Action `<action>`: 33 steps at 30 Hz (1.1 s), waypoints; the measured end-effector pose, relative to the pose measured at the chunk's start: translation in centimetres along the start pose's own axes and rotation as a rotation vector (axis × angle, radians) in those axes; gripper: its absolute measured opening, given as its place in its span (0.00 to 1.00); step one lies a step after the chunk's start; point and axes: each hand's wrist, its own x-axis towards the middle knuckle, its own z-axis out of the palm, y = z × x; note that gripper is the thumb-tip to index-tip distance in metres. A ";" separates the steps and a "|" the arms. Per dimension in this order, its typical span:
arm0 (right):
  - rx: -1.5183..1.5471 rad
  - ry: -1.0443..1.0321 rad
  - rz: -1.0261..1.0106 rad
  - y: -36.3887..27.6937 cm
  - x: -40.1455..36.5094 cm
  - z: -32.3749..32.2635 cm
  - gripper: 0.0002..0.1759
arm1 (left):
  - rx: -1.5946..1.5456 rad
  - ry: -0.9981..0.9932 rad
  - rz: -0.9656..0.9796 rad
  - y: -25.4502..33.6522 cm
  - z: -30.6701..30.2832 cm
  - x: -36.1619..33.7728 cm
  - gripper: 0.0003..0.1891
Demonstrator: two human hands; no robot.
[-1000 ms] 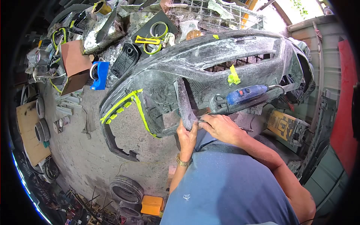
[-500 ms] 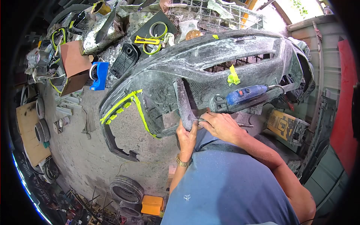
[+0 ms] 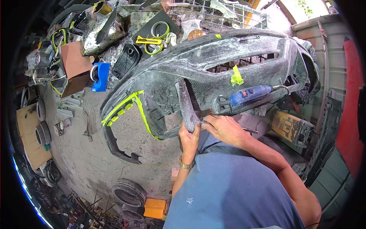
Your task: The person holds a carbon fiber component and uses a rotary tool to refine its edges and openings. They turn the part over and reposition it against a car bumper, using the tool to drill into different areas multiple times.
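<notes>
My left hand (image 3: 188,138), with a metal-banded watch on the wrist, grips the lower end of a dusty, dark curved part (image 3: 185,105). This long, narrow piece stands upright in front of a large bumper (image 3: 160,82). My right hand (image 3: 223,128) is closed around a slim rotary tool handpiece (image 3: 249,130), mostly hidden by the fingers. Its thin bit points left and meets or nearly meets the part's lower end, beside my left thumb. A blue motor unit (image 3: 244,96) lies on the bumper above my right hand.
Yellow-green tape (image 3: 142,110) edges a bumper opening. Behind lie a yellow cutter (image 3: 148,40), tape rolls, a blue tape dispenser (image 3: 101,77) and a black plastic part (image 3: 127,58). A yellow box (image 3: 286,127) stands right; tyres (image 3: 129,192) lie on the floor.
My right hand and the handpiece have shifted slightly left along the part's lower end. My left hand keeps its grip, moving only a little.
</notes>
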 end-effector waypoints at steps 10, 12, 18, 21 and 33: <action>0.064 -0.072 0.022 -0.4 -0.1 -0.1 0.20 | 0.049 0.006 0.078 -0.1 -0.1 0.0 0.12; 0.086 -0.048 0.036 -0.2 -0.1 -0.1 0.21 | 0.033 0.003 0.064 0.0 0.1 0.0 0.12; 0.078 -0.053 0.077 -0.3 -0.1 0.4 0.24 | 0.007 0.009 0.013 -0.5 0.1 -0.1 0.12; 0.076 -0.068 0.082 -0.2 -0.1 0.5 0.25 | 0.005 0.013 0.040 -0.2 0.2 0.0 0.12; 0.068 -0.015 0.044 0.7 -0.1 0.9 0.20 | 0.013 0.035 0.086 0.5 0.3 0.0 0.09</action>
